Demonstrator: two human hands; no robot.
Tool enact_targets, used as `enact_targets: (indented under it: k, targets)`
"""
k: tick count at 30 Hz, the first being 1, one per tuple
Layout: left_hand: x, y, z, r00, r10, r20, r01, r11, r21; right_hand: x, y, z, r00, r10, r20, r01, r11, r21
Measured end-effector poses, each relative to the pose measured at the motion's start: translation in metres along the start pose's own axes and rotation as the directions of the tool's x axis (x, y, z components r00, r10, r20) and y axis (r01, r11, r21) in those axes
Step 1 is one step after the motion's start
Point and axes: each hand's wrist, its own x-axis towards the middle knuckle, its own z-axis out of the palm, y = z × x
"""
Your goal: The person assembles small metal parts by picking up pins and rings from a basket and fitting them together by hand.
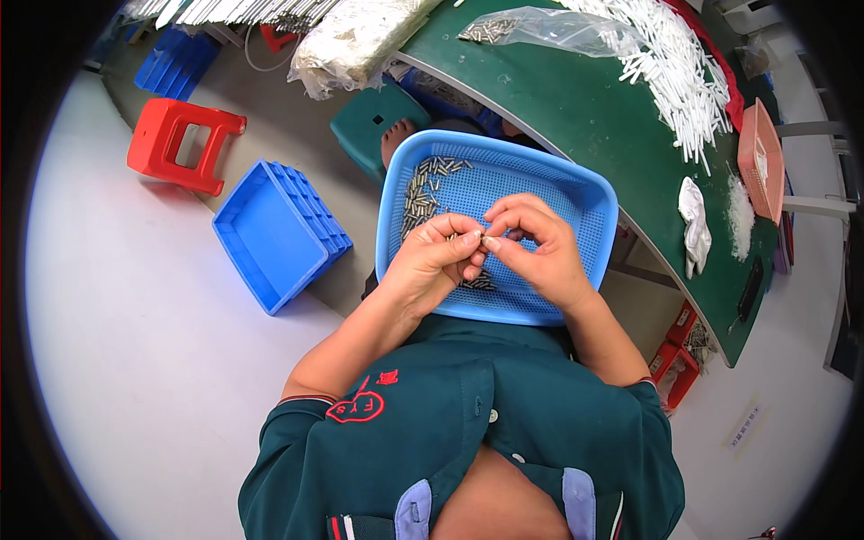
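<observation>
A light-blue mesh basket (pixel 589 193) rests on my lap. Many small metal cylinders (pixel 418 193) lie along its left side, and more show below my hands. Above the basket's middle, my left hand (pixel 430 261) is closed, its thumb and index finger pinched together. My right hand (pixel 547 256) meets it there, also in a pinch, fingertips touching or nearly touching the left ones. A tiny piece seems to sit between the fingertips, but it is too small to make out.
A green table (pixel 558 99) curves beyond the basket, bearing a pile of white sticks (pixel 675 81), a clear bag of metal pieces (pixel 549 31), a white glove (pixel 694 225) and a pink basket (pixel 761 162). Leftward stand stacked blue crates (pixel 270 238), a red stool (pixel 171 148) and a green stool (pixel 360 126).
</observation>
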Motion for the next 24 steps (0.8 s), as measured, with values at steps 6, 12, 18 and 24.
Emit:
enact_targets:
  k: [6, 12, 18, 24]
  targets:
    - [0.000, -0.001, -0.002, 0.999, -0.036, 0.001, 0.036, 0.999, 0.040, 0.002, -0.007, -0.002, 0.996, 0.077, 0.049, -0.078, 0.997, 0.001]
    - [0.002, 0.004, -0.002, 0.996, -0.085, 0.030, 0.085, 0.996, -0.001, 0.006, -0.004, 0.001, 0.982, -0.187, 0.018, 0.186, 0.951, -0.246]
    - [0.001, 0.013, 0.005, 0.998, 0.046, 0.051, -0.049, 0.998, 0.045, 0.014, -0.007, 0.000, 0.966, -0.260, -0.002, 0.249, 0.927, -0.281]
    - [0.002, 0.028, 0.003, 0.990, 0.142, 0.014, -0.142, 0.989, 0.040, 0.019, -0.004, 0.002, 0.992, -0.016, -0.129, -0.002, 0.991, -0.135]
